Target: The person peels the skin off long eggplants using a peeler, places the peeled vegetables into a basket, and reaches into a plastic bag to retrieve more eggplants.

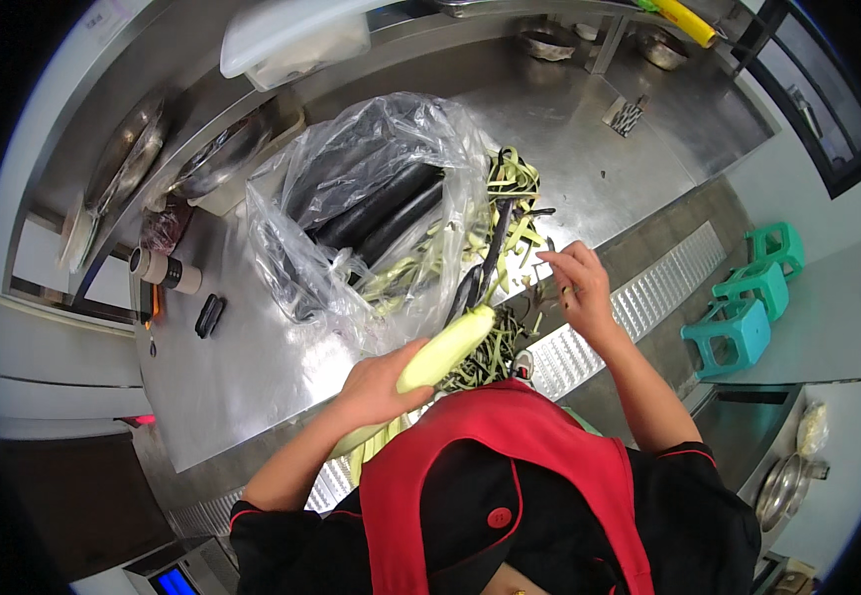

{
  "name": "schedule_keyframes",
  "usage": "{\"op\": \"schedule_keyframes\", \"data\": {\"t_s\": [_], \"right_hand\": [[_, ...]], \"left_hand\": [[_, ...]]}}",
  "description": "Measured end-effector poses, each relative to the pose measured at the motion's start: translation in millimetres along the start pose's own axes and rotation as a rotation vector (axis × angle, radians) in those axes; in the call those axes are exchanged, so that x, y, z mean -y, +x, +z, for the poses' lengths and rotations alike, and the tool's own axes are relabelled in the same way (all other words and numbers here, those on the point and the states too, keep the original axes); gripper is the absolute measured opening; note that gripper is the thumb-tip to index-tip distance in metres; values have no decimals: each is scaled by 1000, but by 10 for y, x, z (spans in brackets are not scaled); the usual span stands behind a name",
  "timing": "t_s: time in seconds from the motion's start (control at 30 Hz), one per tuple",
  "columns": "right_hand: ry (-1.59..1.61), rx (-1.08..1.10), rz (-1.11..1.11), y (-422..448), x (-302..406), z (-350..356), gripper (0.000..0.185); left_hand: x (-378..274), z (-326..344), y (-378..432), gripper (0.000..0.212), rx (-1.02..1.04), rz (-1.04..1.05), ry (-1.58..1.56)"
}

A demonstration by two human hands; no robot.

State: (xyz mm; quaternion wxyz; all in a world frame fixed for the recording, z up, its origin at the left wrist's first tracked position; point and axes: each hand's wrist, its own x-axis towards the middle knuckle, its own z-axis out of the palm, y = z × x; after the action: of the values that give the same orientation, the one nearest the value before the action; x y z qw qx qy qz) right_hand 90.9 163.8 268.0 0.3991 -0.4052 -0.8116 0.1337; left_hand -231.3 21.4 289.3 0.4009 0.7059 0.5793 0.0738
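Note:
My left hand (pixel 382 387) is closed around a long peeled eggplant (pixel 449 349), pale green, its stem end pointing up and right. My right hand (pixel 583 290) is raised to the right of it, fingers bent, apart from the eggplant; a small dark thing shows near the fingertips, too unclear to name. On the steel table a clear plastic bag (pixel 371 149) holds several dark, unpeeled eggplants (pixel 400 212). Peel strips (pixel 516 178) lie beside the bag, and more peelings (pixel 493 346) are heaped below the table edge. Further peeled eggplants (pixel 371 450) show partly below my left forearm.
A steel table (pixel 267 379) spans the front. On its left are a beige bottle (pixel 166 270) and a black case (pixel 210 315). A patterned metal piece (pixel 625 115) lies at the back right. Green plastic stools (pixel 728 335) stand right, beside a floor grate (pixel 638 305).

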Motion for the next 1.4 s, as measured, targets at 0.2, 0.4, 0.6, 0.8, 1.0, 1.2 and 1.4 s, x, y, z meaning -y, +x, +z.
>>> {"op": "schedule_keyframes", "data": {"t_s": [0.2, 0.4, 0.6, 0.8, 1.0, 1.2, 1.4], "right_hand": [[188, 140, -55, -110, 515, 298, 47], [135, 253, -138, -54, 575, 305, 45], [-74, 146, -99, 4, 201, 180, 49], [133, 175, -58, -32, 451, 217, 56], [93, 205, -128, 0, 576, 326, 57], [141, 206, -176, 25, 670, 337, 57], [-5, 210, -137, 168, 458, 436, 59]], "left_hand": [[111, 89, 134, 65, 19, 31, -383], [43, 87, 145, 62, -24, 21, -277], [124, 126, 31, 63, -11, 28, -188], [174, 91, 94, 67, -26, -48, -235], [146, 144, 196, 66, -31, 82, -464], [66, 7, 158, 61, -11, -59, -402], [137, 65, 128, 54, -19, 45, -652]]}}
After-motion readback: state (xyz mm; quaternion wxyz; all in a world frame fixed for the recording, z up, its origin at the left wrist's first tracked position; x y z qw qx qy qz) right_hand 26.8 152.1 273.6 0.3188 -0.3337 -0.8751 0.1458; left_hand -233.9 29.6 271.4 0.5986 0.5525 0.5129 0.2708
